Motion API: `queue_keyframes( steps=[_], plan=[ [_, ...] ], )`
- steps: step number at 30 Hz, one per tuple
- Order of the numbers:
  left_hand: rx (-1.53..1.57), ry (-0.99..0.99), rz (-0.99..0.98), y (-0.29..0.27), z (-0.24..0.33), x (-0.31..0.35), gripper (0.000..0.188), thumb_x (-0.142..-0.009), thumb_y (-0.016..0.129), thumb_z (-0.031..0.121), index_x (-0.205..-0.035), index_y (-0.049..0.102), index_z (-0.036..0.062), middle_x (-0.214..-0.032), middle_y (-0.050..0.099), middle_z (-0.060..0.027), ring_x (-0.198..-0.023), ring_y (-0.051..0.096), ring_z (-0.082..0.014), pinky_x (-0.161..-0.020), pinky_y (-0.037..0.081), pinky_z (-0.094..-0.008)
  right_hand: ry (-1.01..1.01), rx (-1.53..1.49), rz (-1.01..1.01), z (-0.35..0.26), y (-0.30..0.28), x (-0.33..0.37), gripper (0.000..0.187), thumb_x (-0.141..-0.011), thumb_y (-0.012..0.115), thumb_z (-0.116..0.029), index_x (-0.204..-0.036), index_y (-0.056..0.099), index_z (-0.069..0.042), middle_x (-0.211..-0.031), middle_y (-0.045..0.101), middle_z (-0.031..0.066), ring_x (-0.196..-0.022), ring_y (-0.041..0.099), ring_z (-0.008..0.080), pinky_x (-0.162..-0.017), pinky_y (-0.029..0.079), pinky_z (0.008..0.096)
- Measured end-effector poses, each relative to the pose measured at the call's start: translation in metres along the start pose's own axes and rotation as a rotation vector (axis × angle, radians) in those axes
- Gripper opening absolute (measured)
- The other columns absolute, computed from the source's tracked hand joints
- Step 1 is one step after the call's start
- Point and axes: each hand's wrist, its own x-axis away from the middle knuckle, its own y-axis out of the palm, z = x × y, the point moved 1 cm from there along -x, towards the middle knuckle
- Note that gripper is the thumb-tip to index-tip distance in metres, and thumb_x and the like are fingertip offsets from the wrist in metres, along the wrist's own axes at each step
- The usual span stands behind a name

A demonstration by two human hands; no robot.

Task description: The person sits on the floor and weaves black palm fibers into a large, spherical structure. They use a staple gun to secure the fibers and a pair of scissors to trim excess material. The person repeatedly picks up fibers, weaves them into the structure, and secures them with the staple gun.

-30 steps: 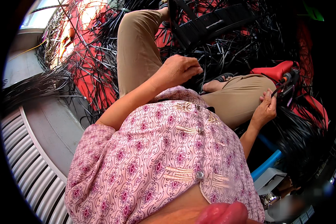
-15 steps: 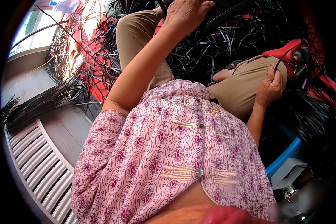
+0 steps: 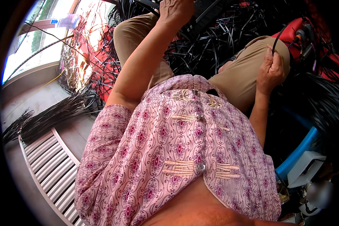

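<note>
My left hand (image 3: 176, 13) is at the upper edge, its fingers curled and partly cut off by the frame. Flat black strips (image 3: 148, 5) run up to it from the left, and a dark woven-looking black piece (image 3: 211, 11) lies beside it. What its fingers close on is hidden. Over my right knee, my right hand (image 3: 270, 71) pinches a thin black plastic strip (image 3: 277, 38) between thumb and fingers. That strip curves upward out of the hand.
A tangle of black strips (image 3: 199, 56) covers the floor between my legs. At left, a strip bundle (image 3: 56, 115) lies by a slatted metal seat (image 3: 45, 162). A red bag-like object (image 3: 293, 32) stands beyond my right knee; a blue curved piece (image 3: 297, 154) is lower right.
My left hand has shifted slightly left and up, partly leaving the frame. My right hand has turned a little, still with the black strip. The view has also shifted slightly.
</note>
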Motion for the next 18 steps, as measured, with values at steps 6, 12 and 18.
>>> queue_keyframes(
  steps=[6, 12, 18],
  plan=[
    [-0.069, 0.084, 0.058, -0.003, -0.025, -0.015, 0.033, -0.094, 0.053, 0.032, -0.096, 0.06, -0.0005, -0.094, 0.067, -0.0244, -0.09, 0.066, -0.0413, -0.08, 0.051, -0.0488, 0.046, -0.061, 0.019, 0.0, -0.008, 0.004, 0.015, -0.096, 0.06, -0.017, -0.095, 0.072, -0.007, -0.085, 0.07, 0.0077, -0.077, 0.067, 0.0263, -0.068, 0.051, 0.0361],
    [-0.089, 0.071, 0.041, -0.012, -0.027, -0.022, 0.032, -0.094, 0.052, 0.031, -0.095, 0.06, 0.0006, -0.09, 0.067, -0.0245, -0.088, 0.066, -0.0415, -0.078, 0.051, -0.0503, 0.07, -0.047, 0.005, 0.006, -0.017, 0.008, 0.014, -0.096, 0.061, -0.014, -0.096, 0.072, -0.006, -0.088, 0.071, 0.008, -0.078, 0.068, 0.0265, -0.069, 0.053, 0.0348],
    [-0.017, 0.055, 0.105, -0.025, -0.05, -0.033, 0.038, -0.096, 0.053, 0.04, -0.097, 0.059, 0.0019, -0.087, 0.067, -0.0254, -0.087, 0.065, -0.0425, -0.079, 0.05, -0.0516, 0.093, -0.044, -0.004, 0.003, -0.023, 0.008, 0.014, -0.096, 0.061, -0.013, -0.098, 0.072, -0.006, -0.09, 0.072, 0.0079, -0.078, 0.068, 0.025, -0.069, 0.053, 0.0332]
  ],
)
